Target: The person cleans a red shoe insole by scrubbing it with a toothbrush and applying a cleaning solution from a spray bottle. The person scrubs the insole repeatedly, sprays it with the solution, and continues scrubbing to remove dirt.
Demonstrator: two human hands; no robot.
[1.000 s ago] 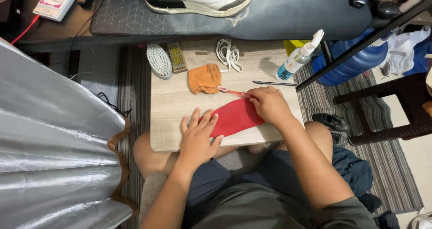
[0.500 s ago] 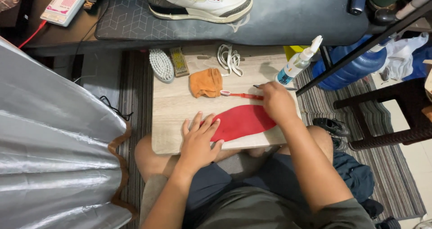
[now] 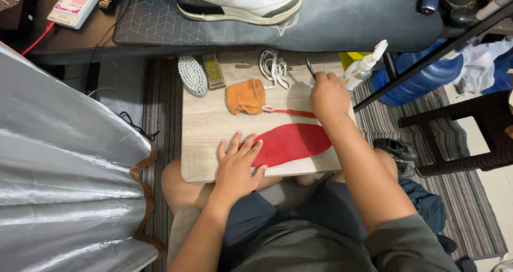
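The left hand (image 3: 235, 168) lies flat with its fingers (image 3: 247, 145) spread wide, gripping nothing, the fingertips pressing on the heel end of a red insole (image 3: 291, 142). The right hand (image 3: 328, 95) is curled closed farther up the board; its fingers pinch a thin dark tool (image 3: 310, 68) whose tip sticks up beyond the knuckles. What kind of tool it is cannot be told.

The insole rests on a pale wooden board (image 3: 203, 117) laid across the person's lap. Its long axis runs left to right across the board, tilted slightly, with the broader toe end pointing to the person's right, under the right forearm.

Just above the insole a red toothbrush (image 3: 288, 111) lies nearly parallel to it, bristle head to the left and touching an orange cloth (image 3: 246, 96). Near the board's far edge are a white-bristled brush (image 3: 192, 75), a small wooden brush (image 3: 214, 70) beside it, and coiled white shoelaces (image 3: 273, 68).

A spray bottle (image 3: 366, 64) with clear liquid inside stands tilted at the board's right corner. A large blue water jug (image 3: 422, 79) sits on the striped rug beyond it.

On the bench (image 3: 347, 15) ahead, a white sneaker (image 3: 238, 0) lies on a dark mat.
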